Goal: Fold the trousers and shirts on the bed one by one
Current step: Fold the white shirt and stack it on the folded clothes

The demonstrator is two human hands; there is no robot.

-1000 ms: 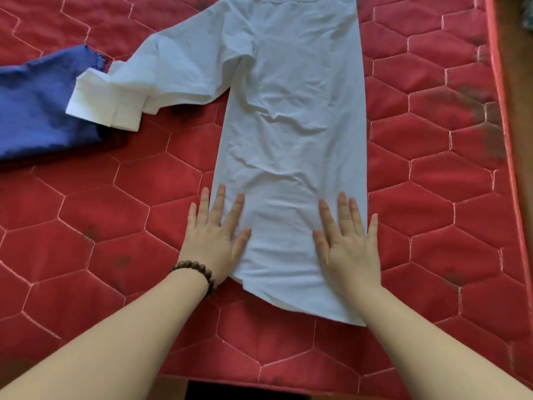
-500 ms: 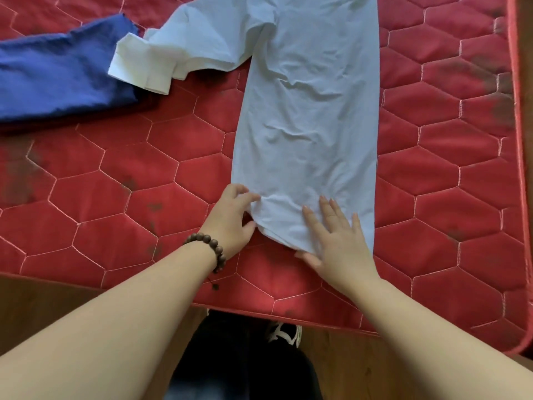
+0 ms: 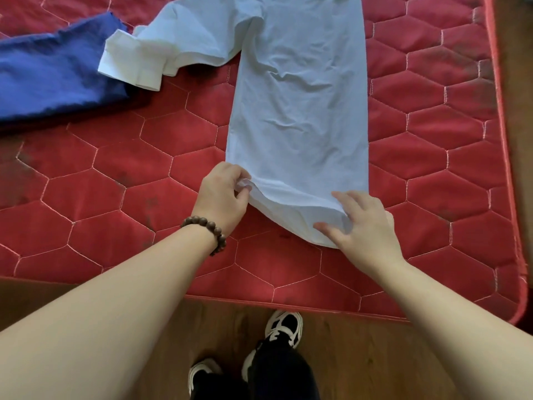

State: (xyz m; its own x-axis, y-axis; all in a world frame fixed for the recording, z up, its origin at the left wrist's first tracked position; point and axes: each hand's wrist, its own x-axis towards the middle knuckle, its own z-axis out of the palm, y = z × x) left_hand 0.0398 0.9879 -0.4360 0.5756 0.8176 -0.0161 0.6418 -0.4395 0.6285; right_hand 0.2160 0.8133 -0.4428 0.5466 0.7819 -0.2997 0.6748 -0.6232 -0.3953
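A pale blue shirt (image 3: 300,105) lies lengthwise on the red quilted mattress (image 3: 121,180), folded into a narrow strip, with one sleeve and its white cuff (image 3: 132,64) spread out to the left. My left hand (image 3: 222,194), with a bead bracelet on the wrist, pinches the hem's left corner. My right hand (image 3: 360,220) grips the hem's right corner, thumb under the bunched cloth. The hem is lifted and rumpled between the two hands.
A dark blue garment (image 3: 49,79) lies at the left of the mattress, partly under the cuff. The mattress's front edge runs just below my hands, its right edge at far right. Below it are a wooden floor (image 3: 375,356) and my shoes (image 3: 284,327).
My hands lay flat on the shirt's lower part, then slid down to the hem. Both now hold the hem's corners, and the hem has bunched up. The view has tilted down toward the floor.
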